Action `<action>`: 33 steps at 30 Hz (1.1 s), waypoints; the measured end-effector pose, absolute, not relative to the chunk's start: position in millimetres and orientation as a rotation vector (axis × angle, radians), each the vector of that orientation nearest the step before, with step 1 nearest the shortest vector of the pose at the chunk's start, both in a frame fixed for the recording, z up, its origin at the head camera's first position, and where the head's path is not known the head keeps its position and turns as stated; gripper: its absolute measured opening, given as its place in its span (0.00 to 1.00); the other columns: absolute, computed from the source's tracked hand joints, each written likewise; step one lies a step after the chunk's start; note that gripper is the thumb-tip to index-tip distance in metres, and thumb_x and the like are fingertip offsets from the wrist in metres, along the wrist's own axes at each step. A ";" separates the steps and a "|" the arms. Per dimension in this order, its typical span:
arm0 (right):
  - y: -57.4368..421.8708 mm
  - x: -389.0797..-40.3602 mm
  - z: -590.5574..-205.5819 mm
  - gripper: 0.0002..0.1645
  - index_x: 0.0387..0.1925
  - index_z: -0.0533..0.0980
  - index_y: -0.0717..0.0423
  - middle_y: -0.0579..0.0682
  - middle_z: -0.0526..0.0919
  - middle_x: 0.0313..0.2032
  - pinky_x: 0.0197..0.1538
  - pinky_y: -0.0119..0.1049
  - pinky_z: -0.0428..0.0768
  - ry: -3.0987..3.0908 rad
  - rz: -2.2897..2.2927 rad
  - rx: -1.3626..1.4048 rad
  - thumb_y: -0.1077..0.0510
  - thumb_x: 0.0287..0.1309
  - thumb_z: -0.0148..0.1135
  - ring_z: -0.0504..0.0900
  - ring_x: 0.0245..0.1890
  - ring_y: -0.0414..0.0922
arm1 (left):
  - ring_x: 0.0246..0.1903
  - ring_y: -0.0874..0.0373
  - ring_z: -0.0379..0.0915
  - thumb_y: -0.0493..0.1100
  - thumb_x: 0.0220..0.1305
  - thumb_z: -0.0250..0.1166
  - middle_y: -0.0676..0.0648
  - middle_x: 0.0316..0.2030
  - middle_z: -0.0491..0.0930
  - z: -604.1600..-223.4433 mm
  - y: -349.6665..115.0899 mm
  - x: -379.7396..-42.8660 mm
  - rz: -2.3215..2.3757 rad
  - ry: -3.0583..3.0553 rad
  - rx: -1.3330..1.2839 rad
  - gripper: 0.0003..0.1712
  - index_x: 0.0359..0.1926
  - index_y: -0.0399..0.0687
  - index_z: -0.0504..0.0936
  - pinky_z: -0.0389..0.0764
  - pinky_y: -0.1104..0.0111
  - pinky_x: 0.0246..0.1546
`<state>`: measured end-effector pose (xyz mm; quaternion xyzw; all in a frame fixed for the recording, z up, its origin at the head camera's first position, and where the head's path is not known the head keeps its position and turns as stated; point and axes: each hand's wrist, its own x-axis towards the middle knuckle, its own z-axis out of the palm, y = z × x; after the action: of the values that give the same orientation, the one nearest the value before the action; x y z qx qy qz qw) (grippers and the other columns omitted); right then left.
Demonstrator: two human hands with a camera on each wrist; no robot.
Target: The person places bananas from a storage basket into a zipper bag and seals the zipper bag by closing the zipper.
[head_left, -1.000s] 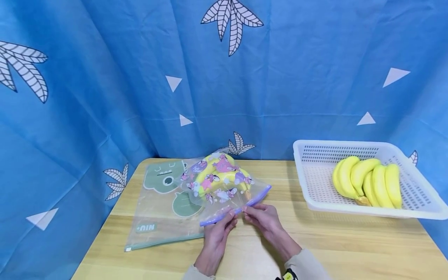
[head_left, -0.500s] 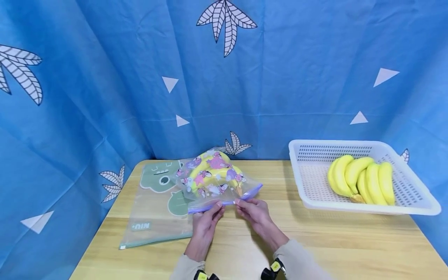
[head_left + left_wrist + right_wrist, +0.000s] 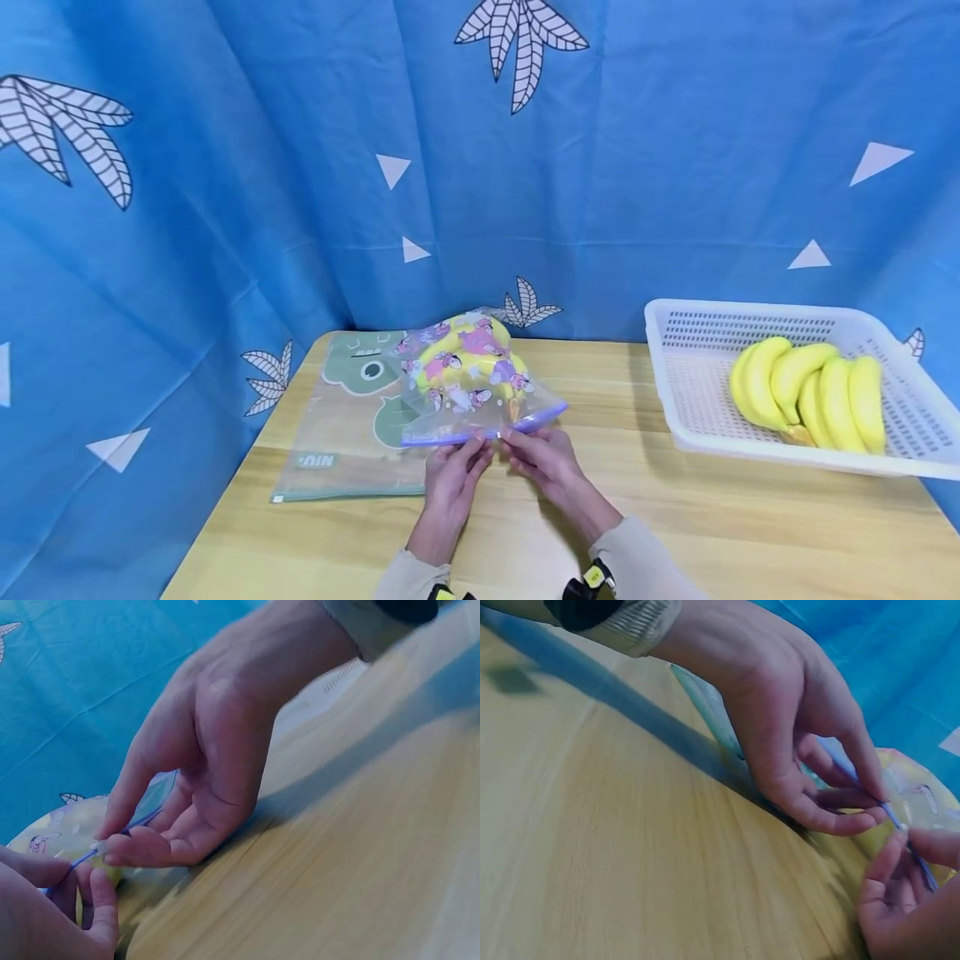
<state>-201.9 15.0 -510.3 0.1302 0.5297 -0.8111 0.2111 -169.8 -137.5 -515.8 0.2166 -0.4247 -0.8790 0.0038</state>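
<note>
Shifted left, the bag (image 3: 459, 402) lies beyond the hands (image 3: 450, 481) (image 3: 549, 463) — both pinching its purple edge (image 3: 438, 439).

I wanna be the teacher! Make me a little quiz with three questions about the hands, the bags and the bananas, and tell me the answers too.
1. True or false: bananas lie in the white basket.

2. Where do the left hand and right hand pinch the patterned bag?
A) At its far corner
B) Along its purple strip
C) In its middle

3. Fill in: in the head view, the patterned bag covers part of the other bag, which has ____ pictures on it.

Key: 1. True. 2. B. 3. Green.
</note>
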 end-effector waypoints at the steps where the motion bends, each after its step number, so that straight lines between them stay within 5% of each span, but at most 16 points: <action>1: 15.1 -201.7 -509.6 0.11 0.42 0.80 0.67 0.51 0.87 0.27 0.28 0.28 0.81 1.476 -2.236 0.346 0.63 0.62 0.70 0.81 0.24 0.38 | 0.34 0.55 0.85 0.28 0.66 0.66 0.43 0.32 0.86 -515.3 -136.4 -168.7 -2.734 -1.323 0.691 0.08 0.45 0.26 0.80 0.87 0.64 0.46; 10: 14.2 -202.7 -508.3 0.08 0.37 0.77 0.58 0.43 0.76 0.20 0.18 0.24 0.60 1.526 -2.118 0.236 0.60 0.63 0.70 0.62 0.16 0.34 | 0.34 0.56 0.84 0.29 0.65 0.68 0.43 0.32 0.86 -518.6 -139.3 -162.0 -2.708 -1.290 0.731 0.10 0.46 0.27 0.81 0.86 0.66 0.45; 21: 14.6 -197.4 -510.4 0.12 0.41 0.82 0.64 0.40 0.70 0.17 0.17 0.24 0.64 1.637 -2.157 0.322 0.61 0.57 0.73 0.64 0.16 0.34 | 0.33 0.56 0.84 0.26 0.64 0.67 0.43 0.33 0.85 -518.9 -139.7 -161.0 -2.696 -1.189 0.735 0.09 0.45 0.24 0.82 0.86 0.66 0.45; 28: 33.8 -194.5 -507.0 0.18 0.42 0.81 0.67 0.42 0.69 0.20 0.20 0.25 0.64 1.694 -2.053 0.220 0.53 0.63 0.71 0.64 0.19 0.36 | 0.35 0.56 0.83 0.29 0.67 0.66 0.44 0.32 0.84 -518.4 -144.4 -158.0 -2.697 -1.243 0.733 0.07 0.44 0.29 0.79 0.86 0.65 0.46; 33: 48.3 -185.6 -502.0 0.17 0.42 0.81 0.74 0.49 0.74 0.23 0.21 0.26 0.67 1.847 -2.156 0.248 0.58 0.67 0.65 0.68 0.19 0.38 | 0.41 0.54 0.81 0.29 0.69 0.63 0.43 0.38 0.81 -517.2 -147.3 -157.5 -2.720 -1.225 0.683 0.11 0.50 0.29 0.73 0.83 0.61 0.54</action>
<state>-185.6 48.3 -502.0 0.0860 0.6413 -0.7485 0.1454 -157.5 -147.3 -517.2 0.2231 -0.3999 -0.8881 0.0407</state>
